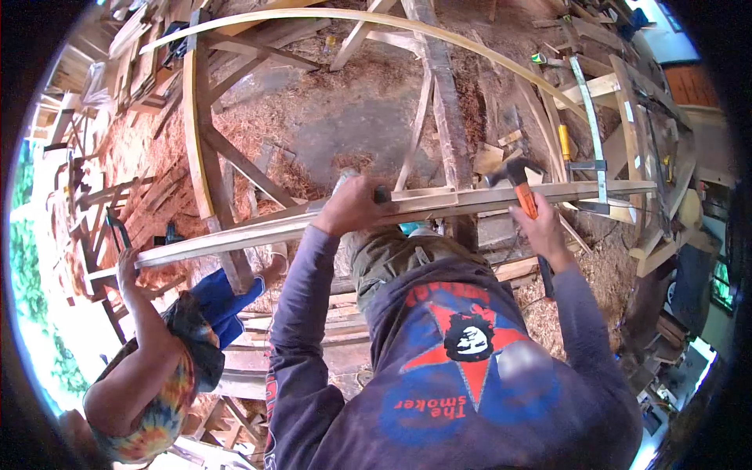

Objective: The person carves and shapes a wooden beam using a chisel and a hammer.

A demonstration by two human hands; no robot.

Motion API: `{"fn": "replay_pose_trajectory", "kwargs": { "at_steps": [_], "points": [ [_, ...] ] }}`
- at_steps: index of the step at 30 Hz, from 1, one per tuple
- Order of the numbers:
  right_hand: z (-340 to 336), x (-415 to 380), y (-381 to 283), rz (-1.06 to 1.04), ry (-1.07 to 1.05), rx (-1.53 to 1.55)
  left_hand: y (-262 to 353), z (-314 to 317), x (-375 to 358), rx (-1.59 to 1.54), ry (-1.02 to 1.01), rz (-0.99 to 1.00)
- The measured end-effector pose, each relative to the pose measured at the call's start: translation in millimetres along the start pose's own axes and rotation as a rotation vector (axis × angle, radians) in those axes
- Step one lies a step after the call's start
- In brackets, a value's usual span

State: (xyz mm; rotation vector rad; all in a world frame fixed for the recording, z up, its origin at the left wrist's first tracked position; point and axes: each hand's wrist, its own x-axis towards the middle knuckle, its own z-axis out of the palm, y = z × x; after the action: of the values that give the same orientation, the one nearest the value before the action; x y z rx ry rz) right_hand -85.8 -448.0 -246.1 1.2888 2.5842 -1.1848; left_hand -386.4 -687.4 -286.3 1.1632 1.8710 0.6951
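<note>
A long narrow wooden plank (274,229) runs across in front of me, lying over upright timbers. My left hand (356,205) is closed on top of it, near the middle. A dark rounded end shows beside the fingers, but what it belongs to is mostly hidden. In my right hand (542,235) is a hammer (526,202), gripped by its orange and black handle, with the dark head up over the plank's right part. A bar clamp (589,117) with a yellow handle grips the wood farther right.
At the left, a co-worker in a tie-dye top (168,384) has a hand (128,266) on the plank's end. A thin curved wooden strip (376,17) arches across the far side. Wooden posts (205,157) stand below, over shavings and scattered offcuts.
</note>
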Motion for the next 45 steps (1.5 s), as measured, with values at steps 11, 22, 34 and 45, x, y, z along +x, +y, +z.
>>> {"fn": "replay_pose_trajectory", "kwargs": {
  "at_steps": [11, 22, 34, 45],
  "points": [
    [14.1, 11.9, 8.2, 0.102, 0.085, -0.09, -52.0, -14.9, -37.0, 0.088, -0.017, 0.09],
    [18.7, 19.1, 11.3, 0.25, 0.083, -0.058, -99.7, -86.7, -131.2, 0.127, 0.158, -0.231],
    [19.1, 25.9, -21.4, 0.366, 0.023, -0.138, -138.4, -129.4, -159.1, 0.011, 0.076, -0.309],
    [26.8, 21.9, -25.0, 0.441, 0.104, -0.12, -143.6, -138.0, -164.5, -0.034, 0.049, -0.24]
  ]
}}
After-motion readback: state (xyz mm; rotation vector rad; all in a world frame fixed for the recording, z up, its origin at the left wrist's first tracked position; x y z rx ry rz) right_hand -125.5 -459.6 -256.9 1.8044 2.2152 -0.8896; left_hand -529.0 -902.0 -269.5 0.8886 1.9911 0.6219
